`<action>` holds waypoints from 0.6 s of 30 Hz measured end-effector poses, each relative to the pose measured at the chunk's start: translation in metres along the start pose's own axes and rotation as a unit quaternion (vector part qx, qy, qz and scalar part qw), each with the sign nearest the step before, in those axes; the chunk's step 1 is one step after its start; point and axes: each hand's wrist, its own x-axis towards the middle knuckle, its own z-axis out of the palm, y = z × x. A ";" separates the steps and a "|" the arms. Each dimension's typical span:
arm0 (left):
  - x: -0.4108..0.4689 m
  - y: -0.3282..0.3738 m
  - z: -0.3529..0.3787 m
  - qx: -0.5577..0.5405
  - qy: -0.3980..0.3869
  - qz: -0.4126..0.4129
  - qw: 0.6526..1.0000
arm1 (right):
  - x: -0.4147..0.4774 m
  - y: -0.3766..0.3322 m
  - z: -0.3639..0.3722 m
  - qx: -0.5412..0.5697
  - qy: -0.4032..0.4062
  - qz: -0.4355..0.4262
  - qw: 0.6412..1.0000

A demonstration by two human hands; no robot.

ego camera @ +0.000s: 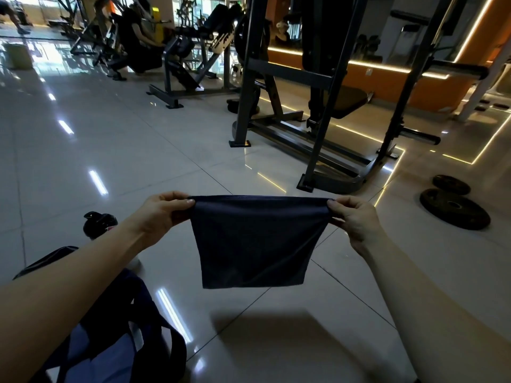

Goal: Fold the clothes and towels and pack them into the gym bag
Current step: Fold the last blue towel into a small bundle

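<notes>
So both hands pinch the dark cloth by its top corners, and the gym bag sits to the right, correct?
No: the head view shows the gym bag at lower left. The left hand and right hand do pinch the top corners of the dark cloth.

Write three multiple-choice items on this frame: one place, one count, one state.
1. Where is the gym bag? A. under the left forearm B. on a bench C. hung on a rack
2. How many weight plates lie at right? A. one B. two C. four
3. How is the navy cloth held? A. bunched in one hand B. flat on the floor C. hanging, top corners pinched
1 A: the forearm crosses over it. 2 B: a large plate and a smaller one behind. 3 C: left hand and right hand each pinch a corner.
</notes>
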 end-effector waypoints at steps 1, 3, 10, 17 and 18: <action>-0.001 0.000 0.000 0.001 0.000 0.000 1.000 | 0.000 0.000 -0.002 -0.001 -0.006 0.002 1.000; 0.000 0.001 -0.002 0.015 0.002 0.000 1.000 | -0.002 0.000 -0.004 -0.001 -0.019 0.009 1.000; 0.007 -0.006 0.002 0.061 0.076 0.033 0.995 | -0.010 0.001 -0.004 0.001 -0.041 0.034 0.999; 0.009 -0.002 0.005 0.078 0.093 0.044 0.992 | -0.007 -0.004 -0.010 0.019 -0.074 0.047 0.996; 0.009 -0.002 0.005 0.087 0.090 0.044 0.991 | -0.007 -0.004 -0.011 0.021 -0.075 0.050 0.996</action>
